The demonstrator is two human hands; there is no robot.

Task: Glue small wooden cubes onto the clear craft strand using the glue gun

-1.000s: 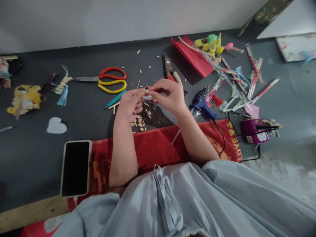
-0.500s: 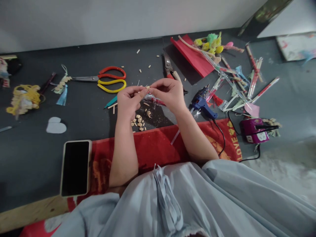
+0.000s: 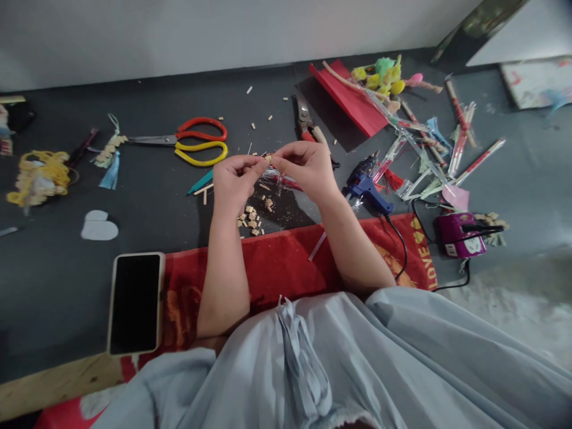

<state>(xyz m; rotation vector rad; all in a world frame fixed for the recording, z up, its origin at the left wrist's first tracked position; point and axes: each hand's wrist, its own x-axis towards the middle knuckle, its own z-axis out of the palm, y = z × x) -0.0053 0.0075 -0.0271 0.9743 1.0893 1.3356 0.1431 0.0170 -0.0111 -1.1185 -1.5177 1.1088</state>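
Note:
My left hand (image 3: 235, 182) and my right hand (image 3: 306, 168) meet fingertip to fingertip above the dark floor mat. Between the pinched fingers of both sits a small tan wooden bead (image 3: 268, 158). A thin needle or wire (image 3: 250, 150) pokes up from my left fingers. Under the hands lie a heap of small tan wooden pieces (image 3: 252, 219) and a clear wrapper with red inside (image 3: 280, 179). Both forearms rest across a red cloth (image 3: 286, 262).
Red and yellow scissors (image 3: 192, 140), pruning shears (image 3: 306, 122), a blue glue gun (image 3: 369, 187), a purple device (image 3: 458, 234), red paper (image 3: 348, 101), wrapped sticks (image 3: 460, 143), yellow yarn (image 3: 38, 176), a phone (image 3: 134, 302) and a white heart cutout (image 3: 98, 226) lie around.
My left hand rose from a loose curl to a pinch at the bead and met my right fingertips. The view shifted slightly.

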